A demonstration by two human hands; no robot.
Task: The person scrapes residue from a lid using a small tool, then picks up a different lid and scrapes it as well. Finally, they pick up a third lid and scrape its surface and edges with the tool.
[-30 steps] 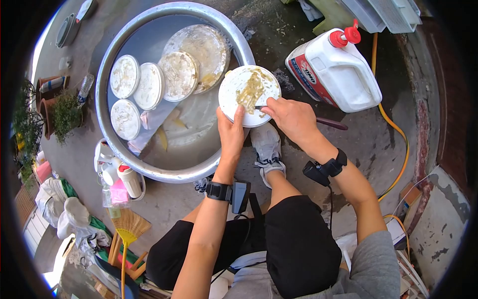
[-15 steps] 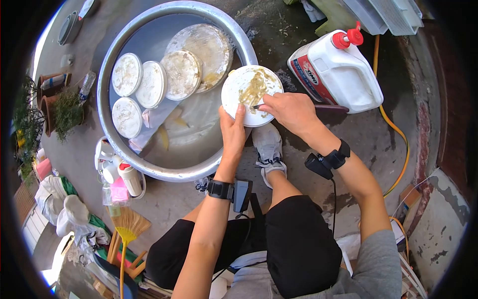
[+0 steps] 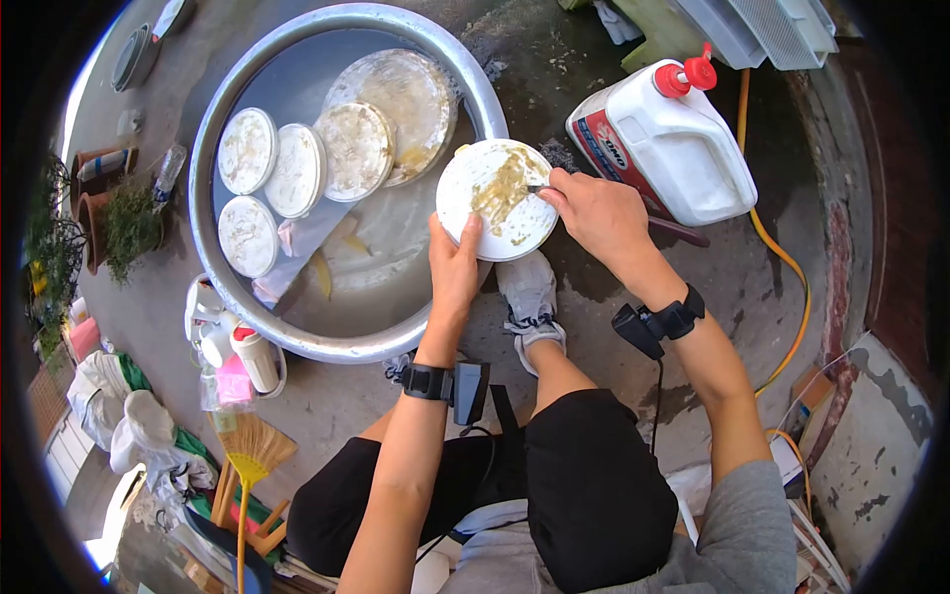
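Observation:
My left hand point(image 3: 455, 262) grips the lower left edge of a round white lid point(image 3: 515, 233), thumb on its face. Yellow-brown residue is smeared across the lid's middle and upper part. My right hand point(image 3: 602, 220) is closed on a slim scraping tool point(image 3: 535, 188), whose dark tip touches the lid near its right side. A brown handle-like end point(image 3: 683, 231) sticks out behind that hand, seemingly part of the tool. The lid is held over the right rim of a large metal basin point(image 3: 210, 252). Stained round lids point(image 3: 358, 148) lie in the basin's shallow water.
A white detergent jug point(image 3: 683, 148) with a red pump stands right of my hands, beside a yellow hose point(image 3: 782, 252). Left of the basin are a tub of cups and bottles point(image 3: 257, 358), a broom point(image 3: 252, 445) and potted plants point(image 3: 134, 218). My shoe point(image 3: 529, 297) is below the lid.
My right hand has moved right and slightly up across the lid with the tool, and its tip now sits nearer the lid's right edge. The lid has shifted slightly down.

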